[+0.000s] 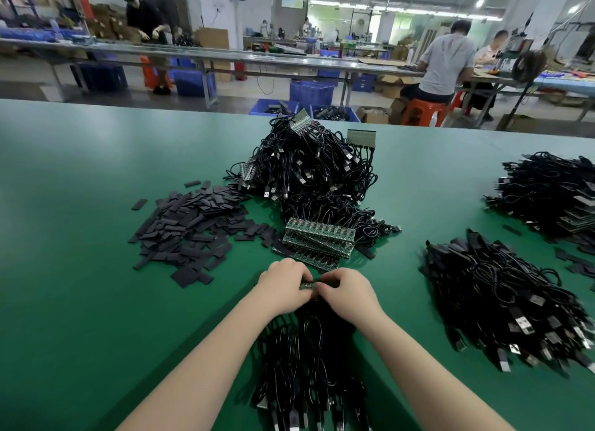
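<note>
Green felt covers the table (80, 205) where your left hand (283, 284) and right hand (346, 290) meet, fingers curled around a small circuit board strip (310, 284) pinched between them, its black cables (309, 359) trailing toward you. Just beyond lie stacked circuit boards (317, 240), with black sleeve pieces (193, 224) to the left.

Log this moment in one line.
left hand: holds board strip | right hand: holds same strip | cables: trail toward person | board stack: beyond hands
</note>
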`<move>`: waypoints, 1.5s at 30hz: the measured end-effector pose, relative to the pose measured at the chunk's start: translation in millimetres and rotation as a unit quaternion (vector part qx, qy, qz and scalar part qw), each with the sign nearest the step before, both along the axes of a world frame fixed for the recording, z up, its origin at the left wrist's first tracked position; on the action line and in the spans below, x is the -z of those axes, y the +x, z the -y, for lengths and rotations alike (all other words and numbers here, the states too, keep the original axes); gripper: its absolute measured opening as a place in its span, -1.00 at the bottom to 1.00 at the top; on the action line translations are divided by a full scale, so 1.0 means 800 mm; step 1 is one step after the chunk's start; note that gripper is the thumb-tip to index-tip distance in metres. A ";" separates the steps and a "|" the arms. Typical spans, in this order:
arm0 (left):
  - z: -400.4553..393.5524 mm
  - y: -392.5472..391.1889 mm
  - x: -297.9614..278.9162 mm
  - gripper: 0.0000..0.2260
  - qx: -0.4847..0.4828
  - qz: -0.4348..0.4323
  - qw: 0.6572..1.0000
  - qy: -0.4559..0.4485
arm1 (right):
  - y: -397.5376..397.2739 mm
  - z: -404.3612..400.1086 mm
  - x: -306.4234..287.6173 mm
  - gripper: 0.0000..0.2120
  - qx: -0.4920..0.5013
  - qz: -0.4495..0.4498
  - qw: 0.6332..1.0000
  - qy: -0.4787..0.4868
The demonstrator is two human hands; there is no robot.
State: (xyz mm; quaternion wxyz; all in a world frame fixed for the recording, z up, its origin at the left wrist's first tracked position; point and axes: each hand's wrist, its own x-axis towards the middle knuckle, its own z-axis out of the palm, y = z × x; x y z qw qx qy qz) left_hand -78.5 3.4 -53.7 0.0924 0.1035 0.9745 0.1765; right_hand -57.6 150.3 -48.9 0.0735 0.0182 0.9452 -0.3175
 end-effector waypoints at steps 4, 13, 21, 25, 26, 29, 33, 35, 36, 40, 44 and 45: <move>0.003 -0.006 -0.004 -0.70 0.000 0.053 0.997 0.063 | -0.008 -0.010 -0.001 -0.74 0.016 0.012 0.998 -0.055; 0.007 -0.015 -0.025 -0.76 0.037 0.119 0.989 0.076 | -0.021 -0.013 -0.006 -0.87 0.026 0.066 0.994 -0.086; 0.005 -0.021 -0.023 -0.81 -0.037 0.175 0.968 0.177 | -0.022 -0.016 -0.008 -0.82 0.017 0.085 0.992 -0.093; 0.011 -0.023 -0.026 -0.79 -0.048 0.210 0.955 0.202 | -0.024 -0.015 -0.014 -0.79 0.020 0.118 0.988 -0.097; 0.011 -0.024 -0.027 -0.76 -0.050 0.213 0.955 0.199 | -0.024 -0.014 -0.015 -0.79 0.019 0.119 0.988 -0.097; 0.001 -0.023 -0.030 -0.69 -0.054 0.204 0.961 0.177 | -0.025 -0.012 -0.015 -0.77 0.015 0.117 0.990 -0.077; -0.009 -0.024 -0.031 -0.69 -0.069 0.192 0.967 0.152 | -0.028 -0.006 -0.015 -0.73 0.024 0.117 0.992 -0.046; -0.009 -0.025 -0.031 -0.69 -0.071 0.192 0.968 0.144 | -0.028 -0.004 -0.012 -0.73 0.032 0.111 0.992 -0.044; -0.010 -0.026 -0.031 -0.69 -0.071 0.190 0.969 0.143 | -0.027 -0.003 -0.011 -0.74 0.033 0.106 0.993 -0.040; -0.011 -0.025 -0.031 -0.70 -0.069 0.184 0.970 0.141 | -0.025 -0.004 -0.008 -0.74 0.034 0.091 0.995 -0.037; -0.012 -0.026 -0.031 -0.71 -0.068 0.185 0.971 0.137 | -0.023 -0.002 -0.007 -0.75 0.035 0.084 0.995 -0.028; -0.012 -0.026 -0.031 -0.71 -0.066 0.186 0.972 0.132 | -0.023 -0.001 -0.007 -0.77 0.034 0.082 0.996 -0.025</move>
